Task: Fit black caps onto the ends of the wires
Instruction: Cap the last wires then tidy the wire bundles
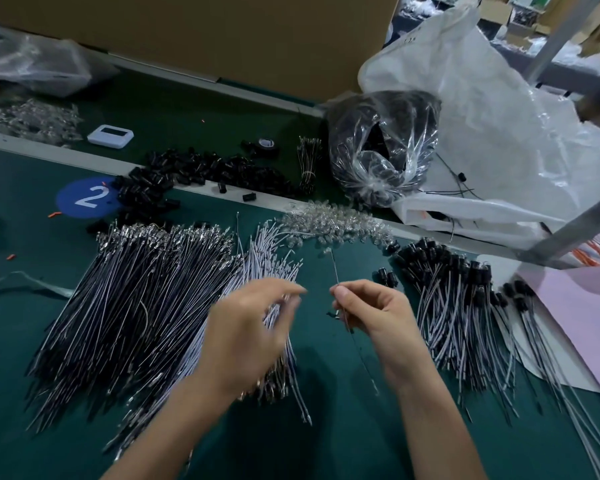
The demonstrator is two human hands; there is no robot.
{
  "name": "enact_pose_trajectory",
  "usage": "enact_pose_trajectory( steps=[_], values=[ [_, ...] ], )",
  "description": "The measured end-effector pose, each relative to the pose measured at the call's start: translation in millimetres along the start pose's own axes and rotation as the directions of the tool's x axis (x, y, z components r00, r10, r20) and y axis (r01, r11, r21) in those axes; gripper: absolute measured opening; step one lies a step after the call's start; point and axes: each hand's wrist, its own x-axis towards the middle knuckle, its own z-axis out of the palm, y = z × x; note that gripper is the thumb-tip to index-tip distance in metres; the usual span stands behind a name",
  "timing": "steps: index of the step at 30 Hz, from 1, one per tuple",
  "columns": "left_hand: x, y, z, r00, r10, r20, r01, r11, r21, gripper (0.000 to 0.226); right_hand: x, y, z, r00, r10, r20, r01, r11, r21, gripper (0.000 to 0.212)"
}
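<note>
My right hand pinches a single thin wire between thumb and fingers; the wire points up and away, with a clear bulb at its far tip. My left hand is blurred and hovers over the big pile of uncapped wires, its fingers curled toward the wire ends; I cannot tell whether it holds anything. Loose black caps lie in a heap at the back. Capped wires lie in a pile to the right of my right hand.
A clear bag of black caps and a large white plastic bag stand at the back right. Clear bulbs are heaped behind the wires. A cardboard box and a white timer sit at the back. Pink paper lies right.
</note>
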Motion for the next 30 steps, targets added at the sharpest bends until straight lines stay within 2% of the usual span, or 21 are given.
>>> enact_pose_trajectory(
  steps=[2,4,8,12,14,17,21,24,30],
  values=[
    [15.2,-14.8,-1.0,0.968,-0.246,-0.041,0.249,0.943,0.222,0.010,-2.2,1.0,-7.1,0.999,0.020,-0.040,-0.020,1.000,0.000,0.012],
    [29.2,-29.5,1.6,0.907,-0.421,-0.004,0.396,0.850,0.348,0.018,-4.9,1.9,-10.0,0.998,0.036,-0.050,-0.036,0.999,0.004,0.009],
    [49.9,-39.8,8.9,0.840,-0.532,0.105,0.450,0.792,0.413,0.033,-9.0,4.4,-9.4,0.998,0.050,-0.049,-0.050,0.999,-0.002,0.007],
    [55.1,-39.1,11.6,0.765,-0.627,0.147,0.565,0.763,0.314,0.032,-11.6,5.4,-9.3,0.998,0.055,-0.041,-0.055,0.998,0.004,0.008],
    [54.5,-36.0,9.5,0.762,-0.630,0.150,0.594,0.772,0.223,0.025,-12.6,4.5,-9.8,0.998,0.050,-0.047,-0.049,0.999,0.006,0.008],
    [49.7,-22.0,1.7,0.813,-0.578,0.071,0.580,0.814,-0.026,0.015,-11.7,1.0,-8.1,0.996,0.019,-0.084,-0.015,0.999,0.039,0.008],
    [39.3,12.7,1.2,0.874,-0.466,0.140,0.485,0.813,-0.323,0.009,-6.7,-5.7,11.1,0.982,-0.071,-0.173,0.093,0.988,0.122,0.009],
    [34.0,26.8,7.7,0.910,-0.401,0.107,0.410,0.827,-0.385,0.012,-9.4,-6.7,33.2,0.965,-0.154,-0.211,0.187,0.972,0.145,0.011],
    [25.0,27.5,10.4,0.930,-0.356,0.086,0.354,0.813,-0.461,0.016,-12.5,-4.3,45.5,0.944,-0.139,-0.301,0.219,0.943,0.250,0.012]
  ],
)
